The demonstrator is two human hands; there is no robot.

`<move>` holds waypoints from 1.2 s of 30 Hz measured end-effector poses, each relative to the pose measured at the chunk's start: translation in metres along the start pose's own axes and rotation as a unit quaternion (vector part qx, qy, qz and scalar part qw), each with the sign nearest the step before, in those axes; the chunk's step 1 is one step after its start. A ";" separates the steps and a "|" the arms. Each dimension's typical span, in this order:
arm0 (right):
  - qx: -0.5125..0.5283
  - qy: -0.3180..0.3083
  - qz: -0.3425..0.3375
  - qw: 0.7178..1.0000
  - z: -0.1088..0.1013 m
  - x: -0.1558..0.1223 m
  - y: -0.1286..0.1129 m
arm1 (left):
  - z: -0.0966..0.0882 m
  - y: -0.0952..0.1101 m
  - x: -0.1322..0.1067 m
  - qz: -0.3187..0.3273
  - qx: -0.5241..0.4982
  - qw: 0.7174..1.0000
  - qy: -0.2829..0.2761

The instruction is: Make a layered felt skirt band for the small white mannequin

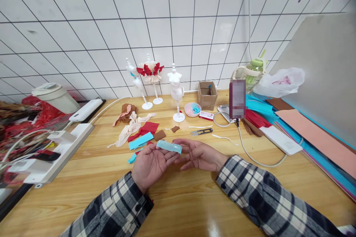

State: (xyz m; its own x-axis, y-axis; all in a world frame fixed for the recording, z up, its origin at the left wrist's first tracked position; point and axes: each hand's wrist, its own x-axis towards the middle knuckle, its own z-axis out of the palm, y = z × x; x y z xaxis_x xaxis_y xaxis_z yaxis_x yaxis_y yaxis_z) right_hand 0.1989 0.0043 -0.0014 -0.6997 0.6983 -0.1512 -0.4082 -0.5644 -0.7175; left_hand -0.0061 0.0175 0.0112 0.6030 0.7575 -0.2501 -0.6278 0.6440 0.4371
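Observation:
A folded light blue strip [169, 146], probably crepe paper, lies across the fingers of my left hand [151, 164], which is palm up with the thumb at the strip's left end. At its right end, my right hand [198, 154] holds the strip with bent fingers. Just beyond my hands lie a bright blue folded strip [141, 140], a red piece [144, 131] and a small brown piece [159, 135]. Black-handled thread snips [201, 132] rest on the table, apart from my right hand.
Behind stand a bare white mini dress form [176, 85] and two decorated ones, a pink bowl [192, 109], a cardboard box [207, 96] and a phone [237, 100]. A power strip [59, 155] with cables is at left. Coloured sheets [314, 133] lie at right.

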 end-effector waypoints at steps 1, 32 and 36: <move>-0.017 0.014 -0.012 1.000 0.000 0.001 0.001 | 0.000 0.000 0.000 0.000 -0.005 1.000 -0.004; -0.445 0.080 -0.185 0.872 -0.013 -0.002 -0.010 | -0.002 0.003 0.000 -0.103 0.073 0.991 -0.041; -0.436 0.080 -0.184 0.877 -0.015 -0.005 -0.015 | -0.006 0.001 0.002 -0.036 0.137 0.990 0.013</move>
State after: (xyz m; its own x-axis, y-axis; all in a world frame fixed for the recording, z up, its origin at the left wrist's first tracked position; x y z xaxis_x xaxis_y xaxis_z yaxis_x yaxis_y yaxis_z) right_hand 0.2173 0.0162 -0.0004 -0.4949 0.8548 0.1564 0.0634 0.2151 -0.9745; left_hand -0.0081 0.0204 0.0055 0.6262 0.7160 -0.3085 -0.4252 0.6453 0.6346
